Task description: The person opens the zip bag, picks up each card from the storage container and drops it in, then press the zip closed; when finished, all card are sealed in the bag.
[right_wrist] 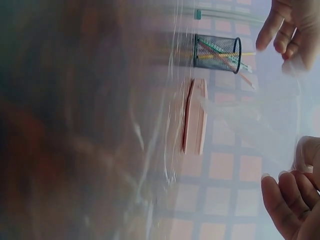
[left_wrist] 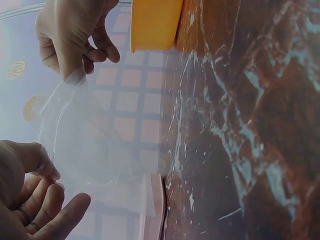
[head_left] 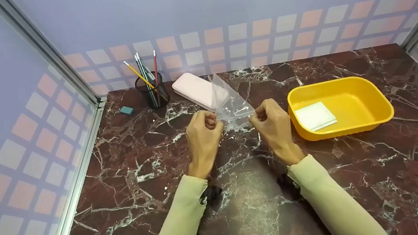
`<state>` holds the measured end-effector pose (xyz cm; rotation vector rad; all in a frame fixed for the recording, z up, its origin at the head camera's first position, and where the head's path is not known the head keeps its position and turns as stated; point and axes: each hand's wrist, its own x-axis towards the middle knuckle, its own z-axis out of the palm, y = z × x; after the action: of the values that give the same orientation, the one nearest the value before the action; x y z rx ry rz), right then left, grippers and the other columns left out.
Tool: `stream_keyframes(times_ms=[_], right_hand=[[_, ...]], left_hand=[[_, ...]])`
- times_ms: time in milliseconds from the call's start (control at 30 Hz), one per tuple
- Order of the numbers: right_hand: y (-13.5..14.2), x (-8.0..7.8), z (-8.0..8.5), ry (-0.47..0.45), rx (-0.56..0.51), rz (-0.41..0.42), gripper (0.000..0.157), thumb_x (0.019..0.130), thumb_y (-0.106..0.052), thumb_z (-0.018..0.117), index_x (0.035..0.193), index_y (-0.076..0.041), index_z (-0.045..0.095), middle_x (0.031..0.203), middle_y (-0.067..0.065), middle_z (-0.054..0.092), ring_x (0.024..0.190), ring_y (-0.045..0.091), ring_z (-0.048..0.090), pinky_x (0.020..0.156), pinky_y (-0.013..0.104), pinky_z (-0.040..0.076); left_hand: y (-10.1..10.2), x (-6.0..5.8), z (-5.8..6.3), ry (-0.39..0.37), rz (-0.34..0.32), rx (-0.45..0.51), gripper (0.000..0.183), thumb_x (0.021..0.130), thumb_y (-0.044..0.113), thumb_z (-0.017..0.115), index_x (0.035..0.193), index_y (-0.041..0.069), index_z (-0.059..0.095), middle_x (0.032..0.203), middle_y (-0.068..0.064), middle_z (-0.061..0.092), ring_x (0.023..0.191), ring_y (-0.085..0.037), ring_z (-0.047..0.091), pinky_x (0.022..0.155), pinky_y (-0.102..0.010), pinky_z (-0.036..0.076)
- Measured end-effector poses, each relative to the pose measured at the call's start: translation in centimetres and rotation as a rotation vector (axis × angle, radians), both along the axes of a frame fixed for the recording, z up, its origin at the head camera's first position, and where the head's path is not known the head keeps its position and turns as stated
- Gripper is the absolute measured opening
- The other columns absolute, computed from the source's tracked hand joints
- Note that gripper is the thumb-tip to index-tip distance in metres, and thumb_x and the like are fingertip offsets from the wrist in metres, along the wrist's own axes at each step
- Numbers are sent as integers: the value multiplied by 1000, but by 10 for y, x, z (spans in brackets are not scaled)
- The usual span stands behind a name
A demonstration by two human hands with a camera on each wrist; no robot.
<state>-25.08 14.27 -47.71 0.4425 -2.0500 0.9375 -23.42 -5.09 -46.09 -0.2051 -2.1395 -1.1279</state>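
A clear plastic bag (head_left: 232,102) is stretched between both hands above the table, its pointed end toward the back wall. My left hand (head_left: 204,131) pinches one side of its near edge between thumb and finger. On the opposite side, my right hand (head_left: 273,127) pinches the edge in the same way. In the left wrist view the see-through bag (left_wrist: 95,135) spans from one hand to the other. Nothing can be made out inside it. Behind the bag lies a pale pink case (head_left: 197,90), partly seen through the plastic.
To the right stands a yellow basin (head_left: 368,118) with square white paper pieces (head_left: 315,115) in it. A black mesh cup (head_left: 158,95) of pencils and a small teal eraser (head_left: 126,110) are at the back left. Walls border the marbled table (head_left: 125,200).
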Motion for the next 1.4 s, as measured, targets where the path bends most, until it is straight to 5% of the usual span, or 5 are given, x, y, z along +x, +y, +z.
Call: stream_keyframes(times_ms=[533,867,1067,1300,1400], right_hand=[[9,-2,12,18,56,-10,18,77,10,70,80,-2,58,76,11,60,65,24,59,56,38,54],[7,3,23,-193,-80,85,15,91,-5,85,93,3,72,85,13,75,73,26,72,67,39,62],[2,8,30,-135,-72,202,11,92,0,82,98,3,74,91,13,72,78,24,72,70,39,64],[2,12,38,-1,35,193,11,90,4,82,100,2,79,89,10,69,76,21,69,70,29,62],[2,13,41,36,68,198,12,90,4,82,102,2,80,90,10,70,74,20,67,70,22,56]], left_hand=[[0,3,10,-34,72,-131,15,83,-1,78,90,6,66,83,-5,65,72,-21,64,64,-36,56],[0,0,8,14,-76,-100,15,87,5,84,87,4,69,80,-6,70,70,-20,69,67,-32,60],[3,3,15,78,-160,-60,18,89,10,85,84,2,69,78,-8,71,65,-20,70,62,-29,60],[4,10,29,206,-79,-148,33,83,10,90,109,2,72,103,-10,68,90,-25,67,80,-33,60],[2,12,35,278,-69,-210,29,82,10,90,107,6,76,109,-8,69,96,-27,64,83,-35,59]])
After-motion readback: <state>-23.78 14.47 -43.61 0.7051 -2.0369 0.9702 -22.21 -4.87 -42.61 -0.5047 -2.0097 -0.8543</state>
